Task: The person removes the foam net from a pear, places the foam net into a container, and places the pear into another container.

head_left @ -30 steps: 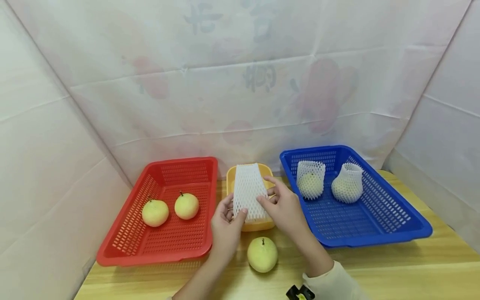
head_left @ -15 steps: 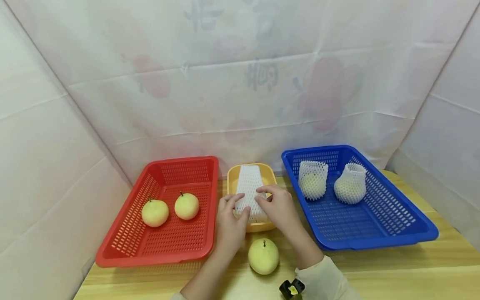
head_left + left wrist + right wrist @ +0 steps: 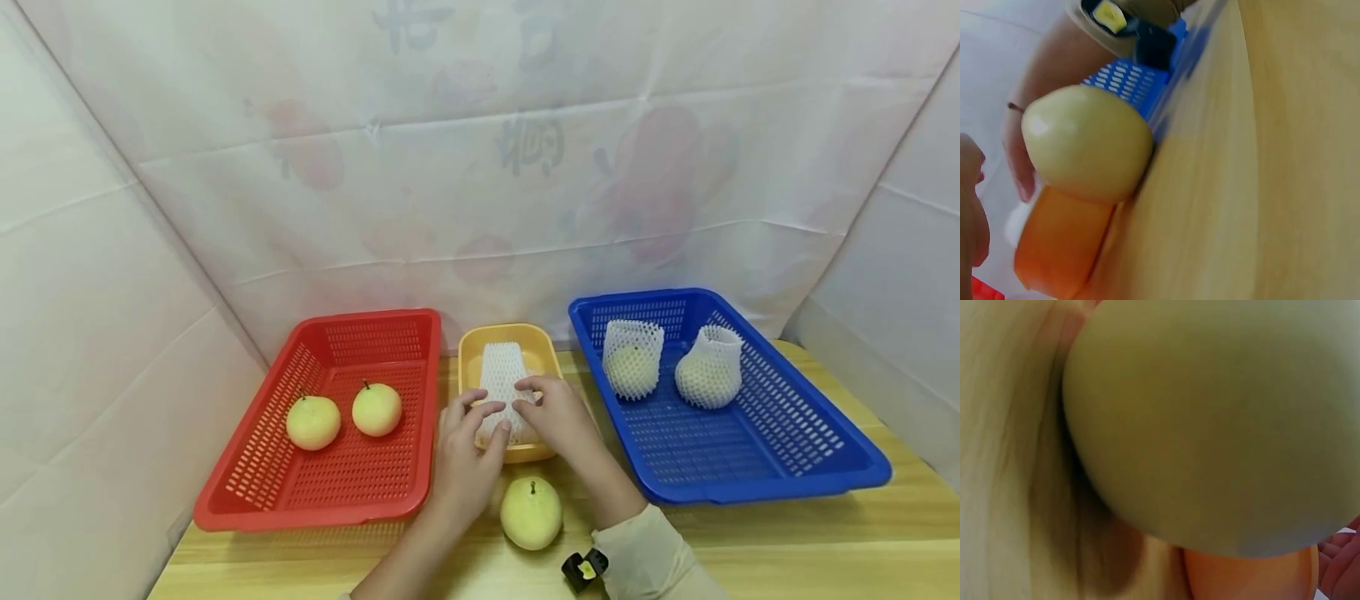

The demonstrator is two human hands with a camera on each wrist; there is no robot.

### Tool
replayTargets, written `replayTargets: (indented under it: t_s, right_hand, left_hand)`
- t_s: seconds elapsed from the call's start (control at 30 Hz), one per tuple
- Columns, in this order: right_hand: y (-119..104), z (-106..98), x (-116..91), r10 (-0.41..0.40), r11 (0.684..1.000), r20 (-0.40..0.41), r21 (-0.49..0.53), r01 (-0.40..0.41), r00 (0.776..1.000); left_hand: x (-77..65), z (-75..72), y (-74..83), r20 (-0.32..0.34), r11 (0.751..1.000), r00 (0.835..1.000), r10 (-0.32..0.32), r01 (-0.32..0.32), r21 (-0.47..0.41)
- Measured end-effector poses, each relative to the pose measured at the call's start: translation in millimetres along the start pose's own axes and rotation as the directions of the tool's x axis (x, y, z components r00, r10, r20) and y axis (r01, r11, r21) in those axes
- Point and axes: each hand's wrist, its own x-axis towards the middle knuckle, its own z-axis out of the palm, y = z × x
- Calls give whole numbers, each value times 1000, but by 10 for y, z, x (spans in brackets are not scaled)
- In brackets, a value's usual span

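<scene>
A white foam net sleeve (image 3: 502, 372) lies in the small yellow tray (image 3: 542, 340), partly covered by both hands. My left hand (image 3: 467, 446) is over the tray's left front part, fingers bent loosely and apart from the thumb. From the right, my right hand (image 3: 561, 417) reaches in, with a gap between index finger and thumb at the sleeve's right edge. A bare yellow-green pear (image 3: 531, 513) stands on the table in front of the tray, between the forearms. The same pear (image 3: 1210, 425) fills most of the right wrist view.
At left is a red basket (image 3: 352, 518) with two bare pears (image 3: 377, 409). The blue basket (image 3: 757, 485) at right holds two pears in foam nets (image 3: 708, 368). A pale printed cloth (image 3: 480, 208) hangs behind the wooden table (image 3: 787, 542).
The foam net sleeve, held up between both hands a second ago, now lies lower in the yellow tray. The fingers have loosened from it, and the view has shifted slightly.
</scene>
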Motion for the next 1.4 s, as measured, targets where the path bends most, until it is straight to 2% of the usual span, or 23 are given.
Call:
replayTargets:
  t_s: [0.13, 0.23, 0.37, 0.47, 0.57, 0.63, 0.7, 0.87, 1.07, 1.4]
  right_hand:
    - [48, 40, 16, -7, 998, 43, -56, 10, 999]
    - [83, 67, 22, -23, 994, 70, -104, 30, 997]
    - [109, 85, 32, -58, 988, 77, -141, 68, 995]
    - [118, 86, 40, -86, 984, 67, -154, 95, 994]
    - [115, 78, 38, -122, 979, 49, -156, 128, 991]
    - [105, 70, 31, -159, 973, 42, -163, 164, 986]
    - [93, 65, 23, -205, 963, 51, -168, 211, 977]
    - [85, 62, -1, -267, 945, 118, -161, 284, 956]
    - [95, 53, -30, -280, 941, 136, -160, 300, 950]
    - [125, 44, -35, -301, 935, 129, -155, 319, 945]
  left_hand:
    - [-76, -107, 107, 103, 994, 993, 59, -49, -94]
    - [-146, -176, 162, 194, 988, 976, 99, -74, -134]
    - [-239, -240, 174, 282, 985, 948, 147, -114, -131]
    - [-296, -271, 158, 347, 986, 926, 152, -119, -113]
    - [-330, -285, 139, 417, 987, 896, 153, -120, -104]
    - [-342, -284, 129, 451, 986, 878, 160, -124, -107]
    - [-350, -277, 121, 464, 984, 868, 177, -144, -106]
    - [-368, -246, 107, 457, 980, 868, 197, -176, -89]
    - [-380, -222, 77, 480, 990, 866, 140, -124, -65]
    - [-364, -212, 47, 500, 994, 859, 109, -86, -69]
